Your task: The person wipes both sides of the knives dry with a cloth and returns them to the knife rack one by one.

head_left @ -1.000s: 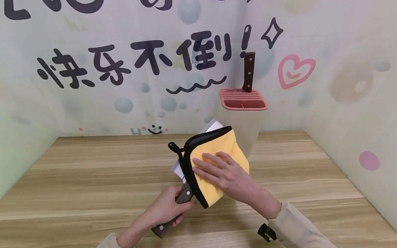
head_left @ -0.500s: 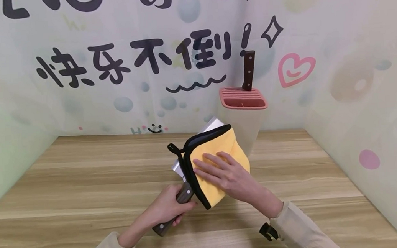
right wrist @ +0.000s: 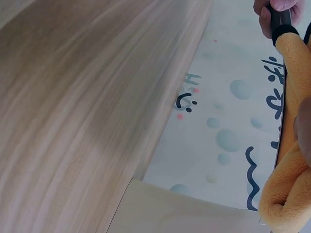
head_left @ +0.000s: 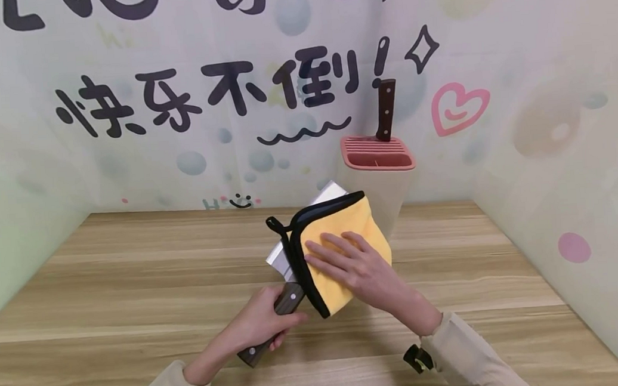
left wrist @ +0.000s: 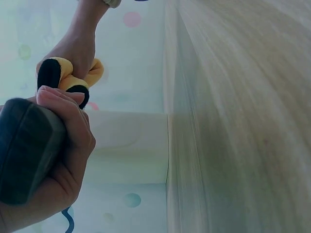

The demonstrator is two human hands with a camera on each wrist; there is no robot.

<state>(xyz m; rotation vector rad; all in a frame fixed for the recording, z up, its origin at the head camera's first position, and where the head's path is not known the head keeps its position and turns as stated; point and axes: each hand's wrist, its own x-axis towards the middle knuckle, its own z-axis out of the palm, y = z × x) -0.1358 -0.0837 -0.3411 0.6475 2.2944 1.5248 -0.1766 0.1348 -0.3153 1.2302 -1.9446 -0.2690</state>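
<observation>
From my remote station I am gripping the knife (head_left: 289, 299) with the left hand (head_left: 264, 323), its fingers curling firmly round a dark, riveted, wood-look handle. The broad, smooth metal blade is slanting up and away above the desk (head_left: 132, 277), its two ends showing past the cloth (head_left: 333, 294). With the right hand (head_left: 354, 267) I am pinching that cloth over the blade: the fingers are lying nearly straight, slightly spread, on the upper face, and the thumb is bearing on the underside. The cloth is presenting a soft, plush yellow pile, black edge binding and a small black loop. Behind it, a cream knife block (head_left: 378, 185) with a slotted pink top is standing upright on the wood-grain desk, and a second knife (head_left: 386, 111), brown-handled with pale rivets, is sitting in a slot.
</observation>
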